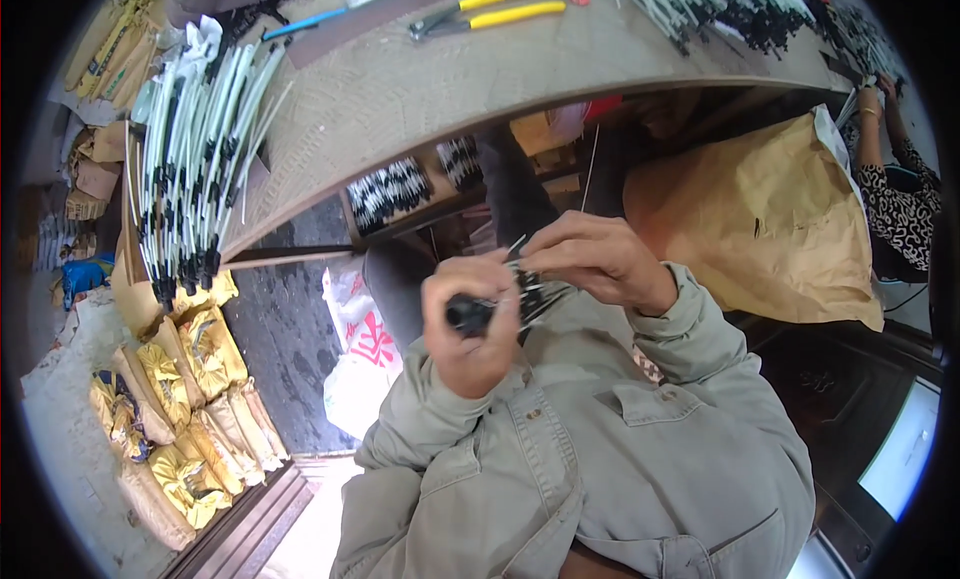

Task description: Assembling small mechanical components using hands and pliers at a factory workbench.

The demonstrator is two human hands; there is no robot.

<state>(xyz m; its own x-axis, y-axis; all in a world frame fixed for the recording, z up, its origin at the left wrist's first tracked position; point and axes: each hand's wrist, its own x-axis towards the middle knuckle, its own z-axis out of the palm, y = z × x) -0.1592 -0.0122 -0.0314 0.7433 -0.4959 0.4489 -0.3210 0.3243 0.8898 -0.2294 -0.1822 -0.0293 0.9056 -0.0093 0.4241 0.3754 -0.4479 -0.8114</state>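
Note:
Close in front of my chest, my left hand [468,324] is wrapped round a bundle of thin black-and-white rods [540,297]. The bundle's dark round end pokes out of the fist toward me, and its pale and black tips fan out on the right. My right hand [602,261] touches that side with fingertips pinched together. What they pinch is too small to make out. Just above the right hand rises a thin pale strand [592,164]; whether the fingers hold it, I cannot tell.
Yellow-handled pliers [490,9] lie on the workbench [370,109]. Black-tipped white rods [205,159] overhang its left end, with more piled [720,9] at far right. Wrapped packets [190,409] fill the lower left. Brown paper [750,219] spreads at right, near another person's arm [870,129].

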